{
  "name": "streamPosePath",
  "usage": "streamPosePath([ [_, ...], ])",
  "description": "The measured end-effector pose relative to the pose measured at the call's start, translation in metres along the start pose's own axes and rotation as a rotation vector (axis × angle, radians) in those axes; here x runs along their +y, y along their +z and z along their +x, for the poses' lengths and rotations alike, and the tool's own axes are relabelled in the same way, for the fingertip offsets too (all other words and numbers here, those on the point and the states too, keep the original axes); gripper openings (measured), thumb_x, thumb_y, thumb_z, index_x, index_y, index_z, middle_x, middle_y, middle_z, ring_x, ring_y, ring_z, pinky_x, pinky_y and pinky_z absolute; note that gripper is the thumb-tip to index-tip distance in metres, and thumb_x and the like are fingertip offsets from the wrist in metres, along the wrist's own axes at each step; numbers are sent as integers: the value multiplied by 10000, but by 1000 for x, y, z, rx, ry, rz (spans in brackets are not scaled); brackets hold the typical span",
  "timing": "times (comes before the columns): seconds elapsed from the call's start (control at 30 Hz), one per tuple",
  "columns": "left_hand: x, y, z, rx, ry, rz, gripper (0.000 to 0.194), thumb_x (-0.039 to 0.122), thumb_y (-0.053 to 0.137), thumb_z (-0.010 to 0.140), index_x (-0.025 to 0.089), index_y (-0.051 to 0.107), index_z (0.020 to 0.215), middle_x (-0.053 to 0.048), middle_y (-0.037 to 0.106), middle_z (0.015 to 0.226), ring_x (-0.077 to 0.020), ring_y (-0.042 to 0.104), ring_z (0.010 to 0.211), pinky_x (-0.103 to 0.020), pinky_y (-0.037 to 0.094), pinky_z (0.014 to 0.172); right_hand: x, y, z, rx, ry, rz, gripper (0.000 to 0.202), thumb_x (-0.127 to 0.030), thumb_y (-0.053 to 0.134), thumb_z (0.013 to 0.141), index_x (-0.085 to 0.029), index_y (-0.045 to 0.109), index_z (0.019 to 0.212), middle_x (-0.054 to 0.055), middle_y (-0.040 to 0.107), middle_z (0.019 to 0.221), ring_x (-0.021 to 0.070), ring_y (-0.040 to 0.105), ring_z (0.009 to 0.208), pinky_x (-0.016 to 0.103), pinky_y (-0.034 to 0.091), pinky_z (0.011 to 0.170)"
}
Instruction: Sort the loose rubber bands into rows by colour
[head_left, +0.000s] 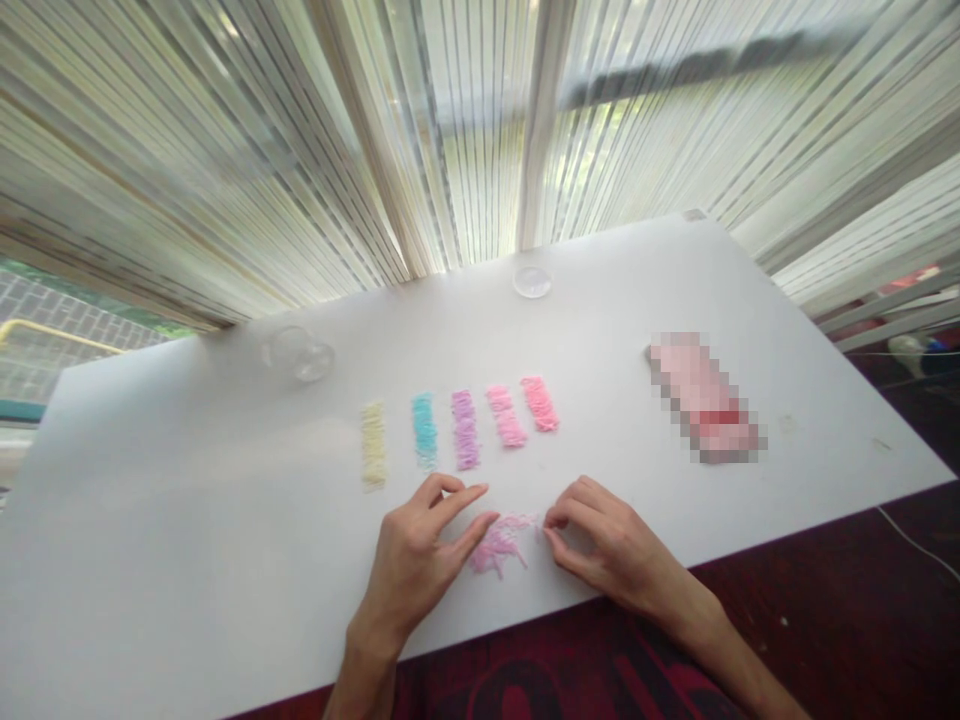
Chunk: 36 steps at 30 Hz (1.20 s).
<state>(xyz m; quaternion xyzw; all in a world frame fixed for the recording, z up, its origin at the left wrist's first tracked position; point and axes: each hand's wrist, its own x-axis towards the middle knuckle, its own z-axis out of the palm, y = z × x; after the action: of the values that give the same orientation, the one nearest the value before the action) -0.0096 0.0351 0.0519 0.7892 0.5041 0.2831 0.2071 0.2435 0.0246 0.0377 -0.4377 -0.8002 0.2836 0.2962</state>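
A loose heap of pale pink-purple, thin short pieces (pixel 495 552) lies on the white table between my hands. My left hand (pixel 420 535) is at the heap's left side, thumb and forefinger apart with nothing visible between them. To the right of the heap, my right hand (pixel 600 532) has thumb and fingertips pinched together; what they hold, if anything, is too small to make out. Beyond my hands, similar small pieces form neat upright strips: yellow (pixel 373 447), blue (pixel 424 430), purple (pixel 465 430), pink (pixel 507 416) and deeper pink (pixel 541 403).
Toward the back left stand clear, rounded containers (pixel 300 355). A small clear round dish (pixel 532 282) is near the far edge. On the right lies a pixelated pink object (pixel 701 400). Striped string curtains (pixel 480 130) hang behind the white table (pixel 187 500).
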Motion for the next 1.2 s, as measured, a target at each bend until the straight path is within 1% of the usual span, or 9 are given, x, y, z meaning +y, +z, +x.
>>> streamPosePath([
  [0.13,13,14,-4,-135,35,-60,266,356,644,992,236,708,1220,-36,697,967,-147,707,794,-251,590,714,-1,4,7,23,-35,17,174,-52,623,871,-221,613,914,21,639,820,193,611,777,305,515,665],
  [0.23,13,20,-4,-136,38,-74,194,297,596,1018,233,733,1140,-22,694,918,-127,688,718,-232,567,662,-2,4,11,21,-54,27,177,-47,618,870,-218,614,915,24,640,826,196,613,785,306,515,664],
  [0.4,8,15,0,-128,36,-118,196,253,564,1026,218,757,1042,-27,702,890,-123,687,727,-223,563,666,-3,1,14,15,-53,53,184,-51,629,866,-224,629,927,24,649,837,195,627,798,307,537,681],
  [0.57,8,13,2,-100,22,-176,170,233,598,1004,223,761,1050,-31,702,893,-129,693,754,-226,569,689,0,7,14,30,-26,82,317,-142,751,847,-227,647,1134,53,693,950,212,661,871,336,588,748],
  [0.7,7,12,3,-76,16,-229,138,229,629,990,218,755,1043,-31,693,885,-140,692,782,-235,567,706,4,15,15,62,-25,123,127,-129,670,911,-223,670,997,33,678,851,189,649,806,312,567,721],
  [0.8,6,10,3,-66,-1,-228,123,219,641,981,214,751,1037,-31,686,882,-144,686,792,-240,565,711,6,19,18,82,-10,169,113,-109,627,919,-215,661,899,21,660,795,173,635,755,291,541,689],
  [0.93,0,5,4,-25,-22,-159,119,221,641,979,209,750,1027,-31,690,881,-142,688,784,-241,566,717,7,18,21,113,13,167,105,-124,629,916,-219,673,910,19,660,788,175,636,749,299,543,697],
  [1.1,-13,3,7,126,-55,103,158,268,615,1000,211,761,1020,-15,704,878,-122,685,718,-212,536,646,10,17,25,138,-7,130,111,-119,626,935,-213,684,945,25,672,812,178,646,766,304,549,705],
  [1.2,-19,5,10,161,-64,219,183,296,603,1013,213,767,1017,-7,711,878,-110,673,680,-203,512,617,9,17,30,125,-39,103,114,-113,633,939,-213,682,959,28,681,829,184,648,789,310,548,720],
])
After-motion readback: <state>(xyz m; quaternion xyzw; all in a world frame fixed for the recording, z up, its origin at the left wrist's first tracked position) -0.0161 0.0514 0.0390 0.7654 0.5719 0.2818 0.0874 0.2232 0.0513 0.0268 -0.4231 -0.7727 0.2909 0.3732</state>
